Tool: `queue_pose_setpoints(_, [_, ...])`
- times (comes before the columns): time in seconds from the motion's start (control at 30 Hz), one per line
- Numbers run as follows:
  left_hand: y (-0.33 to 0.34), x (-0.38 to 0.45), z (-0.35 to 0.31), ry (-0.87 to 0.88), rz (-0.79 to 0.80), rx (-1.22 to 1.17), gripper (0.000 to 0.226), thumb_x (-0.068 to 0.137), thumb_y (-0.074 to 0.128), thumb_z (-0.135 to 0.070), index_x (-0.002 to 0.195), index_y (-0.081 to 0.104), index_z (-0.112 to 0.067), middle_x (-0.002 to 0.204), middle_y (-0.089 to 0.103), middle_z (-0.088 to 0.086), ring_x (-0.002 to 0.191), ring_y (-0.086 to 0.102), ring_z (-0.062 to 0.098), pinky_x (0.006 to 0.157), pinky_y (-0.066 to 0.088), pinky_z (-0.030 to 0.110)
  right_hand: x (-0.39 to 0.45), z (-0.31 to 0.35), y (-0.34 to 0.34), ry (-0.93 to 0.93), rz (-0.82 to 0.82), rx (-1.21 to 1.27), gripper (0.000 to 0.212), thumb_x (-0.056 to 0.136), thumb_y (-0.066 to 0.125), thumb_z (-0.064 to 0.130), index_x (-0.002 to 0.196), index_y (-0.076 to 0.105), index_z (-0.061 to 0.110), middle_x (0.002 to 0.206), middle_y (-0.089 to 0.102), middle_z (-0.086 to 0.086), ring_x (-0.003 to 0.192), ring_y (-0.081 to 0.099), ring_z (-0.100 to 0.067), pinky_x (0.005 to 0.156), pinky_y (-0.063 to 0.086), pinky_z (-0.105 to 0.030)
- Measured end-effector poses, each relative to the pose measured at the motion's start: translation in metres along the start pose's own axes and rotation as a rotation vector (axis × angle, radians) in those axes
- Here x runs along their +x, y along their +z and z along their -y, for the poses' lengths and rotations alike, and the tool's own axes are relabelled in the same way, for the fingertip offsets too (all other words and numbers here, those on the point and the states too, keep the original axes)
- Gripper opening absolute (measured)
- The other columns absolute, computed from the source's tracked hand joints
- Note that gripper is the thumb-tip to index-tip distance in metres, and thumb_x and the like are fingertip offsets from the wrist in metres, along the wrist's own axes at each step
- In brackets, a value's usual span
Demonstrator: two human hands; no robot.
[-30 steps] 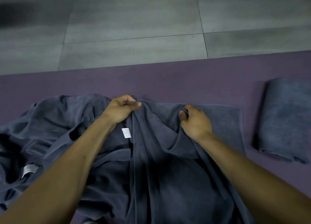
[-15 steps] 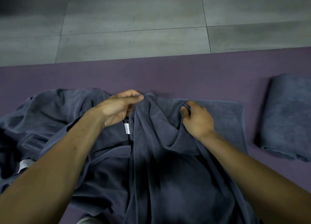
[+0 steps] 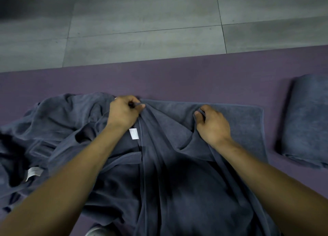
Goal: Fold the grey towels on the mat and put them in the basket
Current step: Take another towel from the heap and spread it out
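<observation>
A dark grey towel [image 3: 177,173] lies rumpled on the purple mat [image 3: 177,81], running from my lap to the mat's middle. My left hand [image 3: 123,112] pinches a gathered fold of its far edge just above a white label [image 3: 134,133]. My right hand [image 3: 212,124] grips another bunch of the same towel a little to the right. More crumpled grey towels [image 3: 44,129] spread to the left. A folded grey towel [image 3: 307,118] rests at the right edge. No basket is in view.
Grey floor tiles [image 3: 142,22] lie beyond the mat's far edge. A second white label [image 3: 33,172] shows in the crumpled heap at the left. Bare mat runs between the towel and the folded one.
My left hand, whose fingers were stretched over the fold half a second ago, has curled and now pinches the towel's edge. My right hand keeps its grip in about the same spot.
</observation>
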State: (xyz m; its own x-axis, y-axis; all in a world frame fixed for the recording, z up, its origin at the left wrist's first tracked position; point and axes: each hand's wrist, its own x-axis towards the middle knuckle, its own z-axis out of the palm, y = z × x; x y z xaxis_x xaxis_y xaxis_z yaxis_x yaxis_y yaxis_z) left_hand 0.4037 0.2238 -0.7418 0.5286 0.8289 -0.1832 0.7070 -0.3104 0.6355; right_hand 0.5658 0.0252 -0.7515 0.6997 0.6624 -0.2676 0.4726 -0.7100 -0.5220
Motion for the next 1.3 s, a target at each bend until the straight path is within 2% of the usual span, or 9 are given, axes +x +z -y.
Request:
queue_pose_setpoints(0.1, [0.005,-0.012,0.000,0.009,-0.065,0.097,0.013,0.081,0.074,-0.026,0.080,0.067,-0.016,0.089,0.058,0.004,0.070,0.053,0.010,0.070,0.041,0.021,0.000,0.001,0.001,0.002,-0.006,-0.003,0.016,0.100,0.044,0.030,0.088,0.047,0.019,0.075,0.049,0.007,0.063,0.044,-0.013,0.046,0.024,-0.022])
queue_pose_setpoints(0.23, [0.001,-0.025,0.000,-0.038,-0.081,0.115,0.010,0.080,0.075,-0.027,0.078,0.065,-0.024,0.091,0.059,0.000,0.075,0.056,0.010,0.069,0.039,0.019,0.000,0.001,0.002,0.004,-0.011,-0.007,0.017,0.100,0.043,0.031,0.087,0.046,0.020,0.078,0.050,0.006,0.062,0.044,-0.011,0.047,0.024,-0.021])
queue_pose_setpoints(0.43, [-0.015,-0.019,-0.016,-0.137,-0.059,-0.160,0.015,0.083,0.073,-0.021,0.071,0.065,-0.025,0.068,0.065,-0.011,0.057,0.057,-0.006,0.060,0.045,0.013,-0.002,0.001,0.003,0.013,-0.027,0.017,0.017,0.100,0.044,0.030,0.086,0.047,0.020,0.077,0.049,0.008,0.058,0.041,-0.004,0.047,0.024,-0.020])
queue_pose_setpoints(0.67, [-0.001,0.012,-0.011,-0.282,0.024,-0.131,0.027,0.073,0.083,-0.016,0.058,0.061,-0.023,0.059,0.061,-0.003,0.054,0.056,0.011,0.069,0.053,0.026,-0.003,0.001,0.004,0.009,-0.026,0.020,0.019,0.100,0.044,0.029,0.084,0.047,0.018,0.079,0.051,0.005,0.063,0.045,-0.012,0.047,0.025,-0.022])
queue_pose_setpoints(0.9, [0.011,0.005,-0.003,-0.148,-0.103,0.012,0.021,0.079,0.075,-0.021,0.065,0.060,-0.026,0.081,0.067,0.003,0.069,0.063,0.014,0.066,0.050,0.026,-0.004,-0.001,0.002,-0.011,-0.021,0.057,0.018,0.100,0.045,0.029,0.084,0.047,0.019,0.079,0.051,0.006,0.063,0.047,-0.011,0.048,0.029,-0.023])
queue_pose_setpoints(0.97, [0.014,0.000,-0.003,-0.062,-0.044,0.074,0.018,0.083,0.069,-0.016,0.071,0.057,-0.020,0.083,0.066,0.003,0.075,0.061,0.017,0.065,0.046,0.027,-0.003,-0.001,0.002,-0.009,-0.015,0.052,0.018,0.100,0.044,0.029,0.085,0.048,0.019,0.080,0.052,0.006,0.066,0.048,-0.013,0.050,0.030,-0.025])
queue_pose_setpoints(1.07, [0.009,-0.002,0.001,0.196,0.132,0.133,0.012,0.083,0.066,-0.006,0.079,0.057,-0.013,0.104,0.066,0.005,0.099,0.053,0.015,0.082,0.041,0.022,-0.004,-0.002,0.002,-0.011,-0.018,0.053,0.019,0.100,0.045,0.030,0.085,0.048,0.019,0.079,0.053,0.006,0.064,0.048,-0.012,0.049,0.030,-0.023])
queue_pose_setpoints(1.17, [-0.006,0.010,0.004,0.307,0.204,0.228,0.012,0.083,0.067,-0.007,0.079,0.056,-0.011,0.088,0.060,0.002,0.085,0.050,0.018,0.074,0.042,0.030,-0.003,-0.002,0.003,-0.011,-0.017,0.043,0.018,0.100,0.044,0.030,0.086,0.049,0.019,0.079,0.052,0.006,0.064,0.047,-0.011,0.048,0.030,-0.021])
queue_pose_setpoints(1.3, [-0.021,0.023,-0.003,0.251,0.258,0.259,0.016,0.081,0.073,-0.017,0.075,0.058,-0.016,0.075,0.059,-0.002,0.067,0.053,0.014,0.065,0.039,0.025,-0.003,-0.002,0.003,-0.005,-0.024,0.041,0.018,0.100,0.044,0.030,0.087,0.049,0.018,0.083,0.053,0.005,0.069,0.050,-0.014,0.055,0.034,-0.027])
